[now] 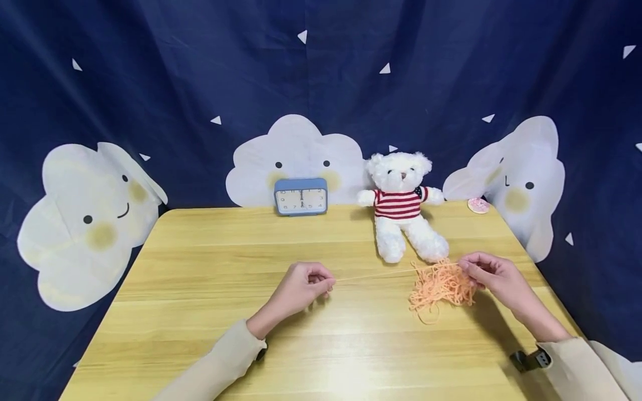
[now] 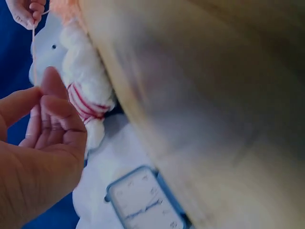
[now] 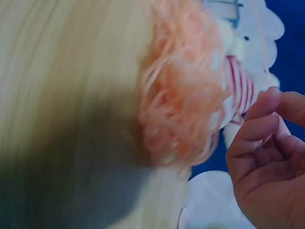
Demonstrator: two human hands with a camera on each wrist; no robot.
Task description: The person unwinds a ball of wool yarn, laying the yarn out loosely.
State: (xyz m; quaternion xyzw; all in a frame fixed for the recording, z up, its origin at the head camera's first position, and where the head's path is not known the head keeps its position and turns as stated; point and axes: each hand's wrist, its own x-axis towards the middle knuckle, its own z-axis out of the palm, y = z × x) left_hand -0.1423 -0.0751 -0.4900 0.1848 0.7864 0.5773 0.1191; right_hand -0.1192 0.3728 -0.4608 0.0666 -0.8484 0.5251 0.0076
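A thin strand of peach-orange yarn stretches nearly straight between my two hands in the head view. My left hand pinches one end of it between thumb and forefinger, over the middle of the table. At the right, my right hand pinches the strand above a loose, tangled heap of the same yarn. In the left wrist view the strand runs up from the left fingertips toward the other hand. The right wrist view has the heap lying beside the right hand.
Behind the heap sits a white teddy bear in a red-striped shirt. A blue clock stands at the table's back edge, and a small pink round object lies at the back right corner. A dark blue curtain with clouds surrounds the wooden table.
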